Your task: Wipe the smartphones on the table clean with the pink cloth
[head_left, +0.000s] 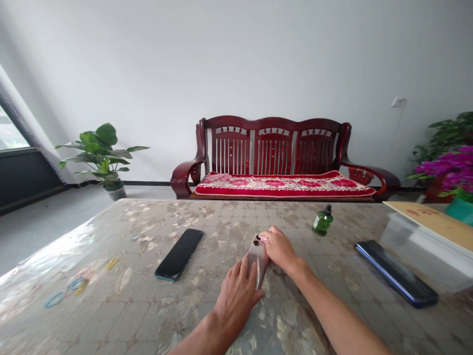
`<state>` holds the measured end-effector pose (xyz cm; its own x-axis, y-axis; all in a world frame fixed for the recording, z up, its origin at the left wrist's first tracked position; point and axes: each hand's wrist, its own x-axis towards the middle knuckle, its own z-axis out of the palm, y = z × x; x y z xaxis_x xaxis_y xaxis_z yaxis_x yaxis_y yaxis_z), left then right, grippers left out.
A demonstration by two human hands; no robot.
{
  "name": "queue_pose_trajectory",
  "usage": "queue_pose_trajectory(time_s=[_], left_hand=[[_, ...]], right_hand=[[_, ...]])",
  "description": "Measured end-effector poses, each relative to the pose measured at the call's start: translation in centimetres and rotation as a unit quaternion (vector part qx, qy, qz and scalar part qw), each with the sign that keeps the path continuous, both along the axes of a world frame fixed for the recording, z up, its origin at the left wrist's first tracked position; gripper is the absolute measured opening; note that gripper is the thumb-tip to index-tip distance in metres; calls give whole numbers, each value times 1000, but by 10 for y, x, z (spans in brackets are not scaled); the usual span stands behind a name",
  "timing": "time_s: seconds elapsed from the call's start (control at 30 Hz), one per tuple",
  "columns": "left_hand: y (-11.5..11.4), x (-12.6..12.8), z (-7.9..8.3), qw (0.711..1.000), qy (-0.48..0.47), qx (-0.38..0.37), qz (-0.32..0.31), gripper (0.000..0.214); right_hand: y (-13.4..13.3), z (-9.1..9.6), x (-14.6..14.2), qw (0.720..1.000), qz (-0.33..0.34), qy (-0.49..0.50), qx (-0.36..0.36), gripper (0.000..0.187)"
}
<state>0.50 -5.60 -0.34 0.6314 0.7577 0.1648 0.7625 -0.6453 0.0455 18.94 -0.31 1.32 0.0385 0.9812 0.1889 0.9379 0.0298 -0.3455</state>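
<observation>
A pinkish-silver smartphone point(257, 259) lies on the table with its back up and its round camera lenses at the far end. My left hand point(238, 291) holds its lower part, fingers over the back and thumb by the near right edge. At the lens end, my right hand point(279, 246) pinches a small pale pink piece point(263, 238), perhaps cloth or tissue, against the phone beside the lenses. Most of that piece is hidden under the fingers. Left of my hands, a black-screened smartphone point(179, 254) rests face up.
Several coloured rubber bands point(76, 286) are on the table's left side. A green bottle with a black cap point(323, 220) stands at the back right. Stacked smartphones point(396, 272) lie beside a clear plastic box point(421, 251) at right. Behind the table point(129, 315) is a wooden bench point(273, 148).
</observation>
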Motion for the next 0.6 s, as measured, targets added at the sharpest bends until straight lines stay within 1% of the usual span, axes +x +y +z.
queue_pose_trajectory(time_s=[0.1, 0.17, 0.27, 0.33, 0.4, 0.47, 0.6], left_hand=[[0, -1, -7, 999, 37, 15, -31, 57], [2, -6, -8, 997, 37, 26, -56, 55], [8, -18, -3, 993, 3, 41, -108, 48], [12, -27, 1, 990, -36, 40, -128, 42], [17, -35, 5, 990, -73, 21, -121, 39], [21, -41, 8, 990, -97, -5, -99, 37], [29, -48, 11, 993, -107, -30, -50, 29]], right_hand=[[-6, 2, 5, 1000, -12, 13, -3, 25], [-8, 3, 8, 999, -18, 27, -4, 25], [-8, 8, 14, 998, -20, 56, 1, 25], [-6, 13, 18, 997, -15, 78, 7, 25], [-4, 18, 19, 995, -7, 98, 14, 26], [-2, 23, 19, 994, 1, 110, 22, 27], [-1, 30, 12, 990, 10, 135, 43, 28]])
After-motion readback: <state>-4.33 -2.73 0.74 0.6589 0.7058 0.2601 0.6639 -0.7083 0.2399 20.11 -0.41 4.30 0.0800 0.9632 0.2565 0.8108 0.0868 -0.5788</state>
